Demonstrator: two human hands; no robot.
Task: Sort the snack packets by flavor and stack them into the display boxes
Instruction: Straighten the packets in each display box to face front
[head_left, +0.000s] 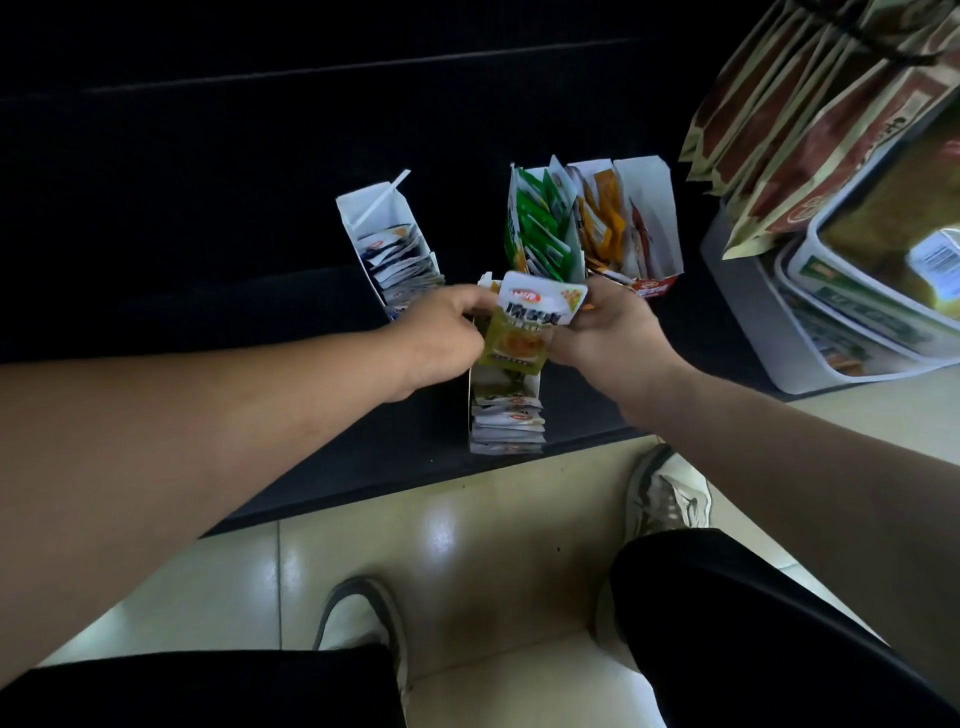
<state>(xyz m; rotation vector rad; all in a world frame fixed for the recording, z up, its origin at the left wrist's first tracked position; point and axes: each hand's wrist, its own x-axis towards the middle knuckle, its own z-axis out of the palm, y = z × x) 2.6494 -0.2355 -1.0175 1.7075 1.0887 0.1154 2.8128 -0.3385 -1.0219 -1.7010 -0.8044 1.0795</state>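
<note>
Wide black shelf (208, 260) across the top, pale glossy tiled floor (467, 519) below it. Far right, a big bundle of brown-and-red pouches (805, 104) leans over stacked clear tubs (883, 249); their labels are too blurred to read.

Both bare forearms reach in from the lower corners and meet at centre. The left hand (441, 338) comes in knuckles up and pinches the left edge of a yellow-green packet (524, 327). The right hand (608, 332) grips the packet's right edge, with its fingers tucked behind the packet.

The packet is upright between the hands, directly over the near display box (506, 415), which sits at the shelf's front edge and is packed with matching packets.

Behind it stand more boxes. A white box (389, 249) on the left holds blue-and-white packets. To the right a row of three stands side by side: green packets (540, 228), orange packets (602, 223) and a mostly bare white box (654, 218) with a red front lip.

On the held packet there is a white top band, a red oval logo and dark characters, too soft to read. Two grey shoes (670, 499) show on the floor.
</note>
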